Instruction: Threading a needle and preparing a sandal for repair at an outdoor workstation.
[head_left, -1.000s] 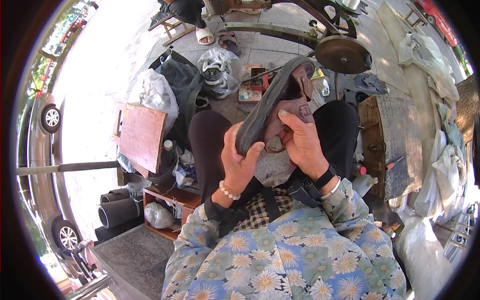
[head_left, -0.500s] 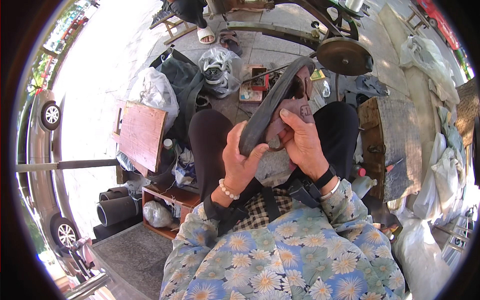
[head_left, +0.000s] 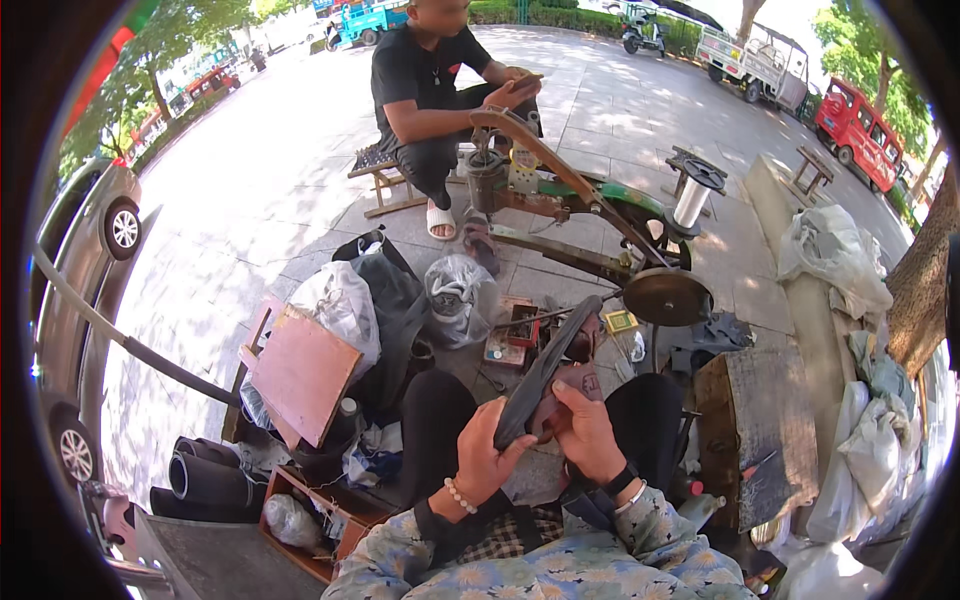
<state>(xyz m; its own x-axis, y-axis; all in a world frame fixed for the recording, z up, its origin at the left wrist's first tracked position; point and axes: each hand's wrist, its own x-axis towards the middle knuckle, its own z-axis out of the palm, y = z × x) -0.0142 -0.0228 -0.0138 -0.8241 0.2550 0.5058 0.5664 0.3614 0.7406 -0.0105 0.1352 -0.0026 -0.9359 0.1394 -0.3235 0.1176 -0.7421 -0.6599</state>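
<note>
A brown sandal (head_left: pixel 548 372) with a dark sole is held up on its edge over my lap, its toe pointing away and to the right. My left hand (head_left: pixel 482 452) grips the heel end of the sole, thumb on the near side. My right hand (head_left: pixel 588 432) pinches the brown upper near the heel, with its thumb pressed on the strap; the fingers behind are partly hidden. Just beyond the sandal lies a shallow tray of small parts (head_left: pixel 510 352).
A hand-cranked sewing machine (head_left: pixel 560 190) stands ahead, its wheel (head_left: pixel 668 296) close by. Behind it a person (head_left: pixel 430 100) sits on a stool. Bags (head_left: pixel 460 300) and a pink board (head_left: pixel 303 373) lie left; a wooden box (head_left: pixel 760 440) stands right.
My view has tipped upward, bringing the seated person and the whole machine into sight. Both hands keep hold of the sandal, which appears lower in the picture.
</note>
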